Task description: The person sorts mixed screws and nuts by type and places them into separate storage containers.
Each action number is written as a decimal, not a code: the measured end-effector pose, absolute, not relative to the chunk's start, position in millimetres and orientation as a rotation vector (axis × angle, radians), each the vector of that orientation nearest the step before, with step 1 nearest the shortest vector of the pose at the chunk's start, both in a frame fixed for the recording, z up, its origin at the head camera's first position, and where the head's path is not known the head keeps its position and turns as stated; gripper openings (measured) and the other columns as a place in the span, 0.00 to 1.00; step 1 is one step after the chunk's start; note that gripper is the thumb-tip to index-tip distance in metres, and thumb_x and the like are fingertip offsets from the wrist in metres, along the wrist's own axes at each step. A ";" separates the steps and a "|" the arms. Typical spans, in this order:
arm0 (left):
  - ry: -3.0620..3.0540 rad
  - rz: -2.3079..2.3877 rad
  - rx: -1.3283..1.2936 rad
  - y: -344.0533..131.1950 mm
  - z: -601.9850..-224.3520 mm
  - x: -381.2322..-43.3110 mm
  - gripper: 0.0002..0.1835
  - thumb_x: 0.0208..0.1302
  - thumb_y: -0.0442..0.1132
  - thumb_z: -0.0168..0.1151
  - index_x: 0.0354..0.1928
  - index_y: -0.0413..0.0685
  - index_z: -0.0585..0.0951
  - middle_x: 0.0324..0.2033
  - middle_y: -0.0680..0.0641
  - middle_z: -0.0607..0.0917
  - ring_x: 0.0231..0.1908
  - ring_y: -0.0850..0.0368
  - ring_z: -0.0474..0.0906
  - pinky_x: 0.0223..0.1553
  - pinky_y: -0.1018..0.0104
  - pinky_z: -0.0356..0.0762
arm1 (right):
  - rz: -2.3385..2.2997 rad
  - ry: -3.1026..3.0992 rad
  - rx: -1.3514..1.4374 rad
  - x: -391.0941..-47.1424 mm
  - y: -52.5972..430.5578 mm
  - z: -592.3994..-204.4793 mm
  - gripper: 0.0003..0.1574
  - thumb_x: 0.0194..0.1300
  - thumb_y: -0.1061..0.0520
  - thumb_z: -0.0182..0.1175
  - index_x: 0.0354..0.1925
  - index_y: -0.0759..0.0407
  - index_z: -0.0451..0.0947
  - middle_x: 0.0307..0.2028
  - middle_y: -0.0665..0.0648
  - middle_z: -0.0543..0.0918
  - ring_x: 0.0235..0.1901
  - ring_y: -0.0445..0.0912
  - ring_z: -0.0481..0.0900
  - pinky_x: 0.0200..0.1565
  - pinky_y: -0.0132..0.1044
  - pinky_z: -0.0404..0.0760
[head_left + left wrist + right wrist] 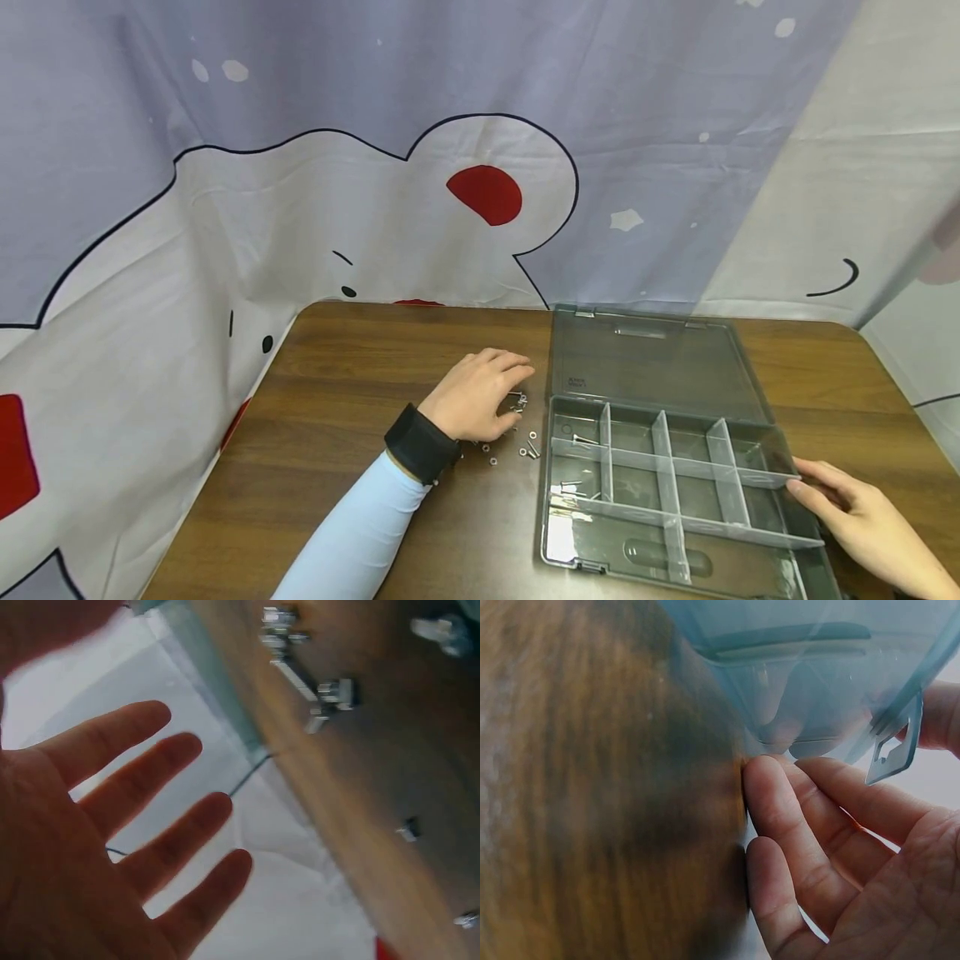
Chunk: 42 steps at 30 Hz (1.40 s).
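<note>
My left hand (pixel 480 396) hovers palm down over small metal screws (pixel 533 450) and nuts (pixel 492 461) on the table. Its fingers are spread and straight in the left wrist view, with nothing between them. To the right lies a grey see-through compartment box (pixel 637 483), its lid (pixel 652 358) folded back. A few screws (pixel 585 439) lie in its left compartments. My right hand (pixel 855 517) holds the box's right side, thumb by the rim. In the right wrist view, the fingers (pixel 772 795) sit low against the box wall near a clear latch (pixel 896 750).
The wooden table (pixel 360 358) has rounded far corners. A patterned cloth (pixel 337 208) hangs right behind it and down its left side. Pale dividers (pixel 663 454) split the box into several compartments.
</note>
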State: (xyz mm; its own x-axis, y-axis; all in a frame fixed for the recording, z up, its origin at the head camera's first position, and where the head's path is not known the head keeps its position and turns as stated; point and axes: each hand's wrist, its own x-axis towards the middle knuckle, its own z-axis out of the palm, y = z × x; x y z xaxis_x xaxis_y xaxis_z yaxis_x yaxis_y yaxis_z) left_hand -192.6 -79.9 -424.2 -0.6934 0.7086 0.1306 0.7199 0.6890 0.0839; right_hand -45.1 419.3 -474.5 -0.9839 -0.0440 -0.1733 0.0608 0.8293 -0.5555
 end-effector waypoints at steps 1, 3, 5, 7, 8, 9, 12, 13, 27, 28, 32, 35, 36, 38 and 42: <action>-2.803 -0.188 -1.192 -80.1 -426.8 -194.5 0.33 0.61 0.49 0.71 0.69 0.53 0.78 0.68 0.51 0.79 0.68 0.48 0.74 0.65 0.48 0.76 | -0.870 2.832 0.009 -45.0 419.4 -474.8 0.39 0.82 0.45 0.49 0.71 0.77 0.62 0.62 0.85 0.72 0.54 0.79 0.77 0.38 0.59 0.85; -2.794 -0.176 -1.202 -80.2 -432.1 -198.3 0.29 0.62 0.45 0.71 0.66 0.53 0.80 0.64 0.52 0.82 0.65 0.49 0.76 0.62 0.50 0.78 | -0.871 2.835 0.003 -44.6 419.2 -475.1 0.39 0.82 0.46 0.49 0.71 0.77 0.62 0.62 0.86 0.72 0.53 0.80 0.77 0.38 0.60 0.85; -2.776 -0.170 -1.221 -80.3 -437.9 -201.8 0.26 0.62 0.41 0.70 0.64 0.54 0.82 0.61 0.52 0.84 0.62 0.50 0.78 0.59 0.52 0.80 | -0.871 2.836 0.003 -44.4 418.7 -474.7 0.39 0.82 0.46 0.49 0.71 0.77 0.62 0.62 0.86 0.72 0.53 0.80 0.77 0.37 0.60 0.85; -2.756 -0.165 -1.249 -80.5 -443.3 -204.7 0.24 0.62 0.38 0.69 0.62 0.55 0.83 0.59 0.53 0.85 0.60 0.51 0.79 0.57 0.54 0.81 | -0.868 2.835 0.009 -44.2 417.9 -473.6 0.39 0.82 0.45 0.49 0.71 0.77 0.62 0.62 0.86 0.72 0.53 0.80 0.77 0.37 0.59 0.85; -2.744 -0.171 -1.263 -80.6 -445.8 -205.9 0.24 0.62 0.37 0.69 0.61 0.55 0.84 0.58 0.53 0.85 0.59 0.51 0.80 0.56 0.54 0.82 | -0.866 2.834 0.012 -44.2 417.5 -473.1 0.39 0.82 0.45 0.49 0.71 0.77 0.62 0.62 0.86 0.72 0.53 0.79 0.78 0.37 0.58 0.85; -2.733 -0.173 -1.275 -80.8 -448.1 -206.9 0.23 0.61 0.35 0.68 0.60 0.55 0.85 0.57 0.53 0.86 0.57 0.51 0.81 0.55 0.54 0.82 | -0.870 2.833 0.010 -44.4 417.4 -472.5 0.39 0.82 0.45 0.49 0.71 0.77 0.62 0.62 0.86 0.72 0.53 0.79 0.78 0.37 0.58 0.85; -2.702 -0.179 -1.305 -81.1 -452.8 -208.8 0.22 0.61 0.31 0.66 0.56 0.56 0.87 0.52 0.53 0.87 0.53 0.52 0.82 0.53 0.56 0.83 | -0.868 2.834 0.012 -44.9 416.9 -471.6 0.39 0.82 0.46 0.49 0.71 0.77 0.62 0.62 0.85 0.72 0.53 0.78 0.78 0.38 0.59 0.85; -2.693 -0.185 -1.308 -81.1 -453.7 -209.2 0.21 0.60 0.30 0.65 0.55 0.55 0.87 0.50 0.53 0.87 0.52 0.53 0.83 0.53 0.57 0.83 | -0.866 2.834 0.014 -45.1 416.8 -471.6 0.39 0.82 0.45 0.50 0.71 0.76 0.63 0.63 0.85 0.72 0.53 0.77 0.79 0.38 0.59 0.85; -2.699 -0.177 -1.184 -79.0 -461.4 -213.0 0.11 0.59 0.30 0.69 0.37 0.57 0.89 0.33 0.55 0.83 0.35 0.57 0.84 0.40 0.60 0.84 | -0.875 2.842 0.003 -44.5 419.3 -474.7 0.38 0.81 0.46 0.50 0.71 0.76 0.63 0.62 0.85 0.73 0.51 0.76 0.80 0.37 0.57 0.85; -2.699 -0.170 -1.175 -79.1 -461.9 -212.9 0.11 0.59 0.30 0.69 0.36 0.57 0.89 0.32 0.55 0.83 0.34 0.58 0.84 0.39 0.59 0.84 | -0.873 2.842 0.007 -44.6 419.3 -474.6 0.38 0.81 0.45 0.50 0.71 0.76 0.64 0.62 0.84 0.73 0.51 0.75 0.81 0.37 0.57 0.85; -2.700 -0.158 -1.151 -79.1 -463.0 -212.9 0.10 0.59 0.31 0.68 0.34 0.57 0.88 0.31 0.56 0.85 0.34 0.57 0.85 0.38 0.58 0.83 | -0.870 2.843 0.013 -44.7 418.8 -474.1 0.39 0.81 0.45 0.51 0.71 0.75 0.64 0.63 0.84 0.73 0.52 0.74 0.81 0.37 0.55 0.85; -2.706 -0.154 -1.137 -79.3 -463.9 -212.9 0.08 0.59 0.31 0.67 0.32 0.56 0.86 0.30 0.55 0.85 0.33 0.56 0.85 0.37 0.59 0.83 | -0.871 2.842 0.012 -45.0 419.1 -474.3 0.39 0.81 0.45 0.50 0.71 0.76 0.64 0.63 0.85 0.72 0.52 0.76 0.80 0.37 0.55 0.86; -2.709 -0.153 -1.133 -79.4 -464.3 -212.9 0.08 0.59 0.31 0.67 0.32 0.56 0.86 0.29 0.56 0.84 0.33 0.57 0.84 0.36 0.60 0.83 | -0.871 2.843 0.011 -45.0 419.4 -474.6 0.39 0.81 0.45 0.50 0.71 0.76 0.64 0.63 0.85 0.72 0.52 0.76 0.79 0.37 0.55 0.86; -2.712 -0.150 -1.124 -79.4 -465.2 -213.0 0.08 0.59 0.31 0.67 0.30 0.56 0.84 0.27 0.56 0.82 0.31 0.57 0.83 0.35 0.61 0.82 | -0.871 2.843 0.009 -45.1 419.9 -475.1 0.39 0.81 0.45 0.50 0.71 0.76 0.63 0.63 0.85 0.72 0.52 0.76 0.79 0.37 0.55 0.86; -2.716 -0.148 -1.118 -79.3 -466.7 -213.8 0.09 0.59 0.31 0.65 0.28 0.55 0.82 0.25 0.55 0.80 0.29 0.57 0.81 0.32 0.60 0.80 | -0.877 2.837 0.004 -44.7 419.5 -475.2 0.39 0.81 0.45 0.50 0.71 0.76 0.63 0.65 0.88 0.67 0.54 0.80 0.77 0.37 0.57 0.85</action>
State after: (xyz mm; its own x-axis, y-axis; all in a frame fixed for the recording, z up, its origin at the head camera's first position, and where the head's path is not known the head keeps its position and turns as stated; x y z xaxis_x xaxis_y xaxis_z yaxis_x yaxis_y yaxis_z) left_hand -213.8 -79.3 -466.7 -0.6936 0.6854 0.2218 0.7054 0.7087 0.0159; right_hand -44.7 419.5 -475.2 -0.9852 -0.0483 -0.1644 0.0529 0.8269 -0.5599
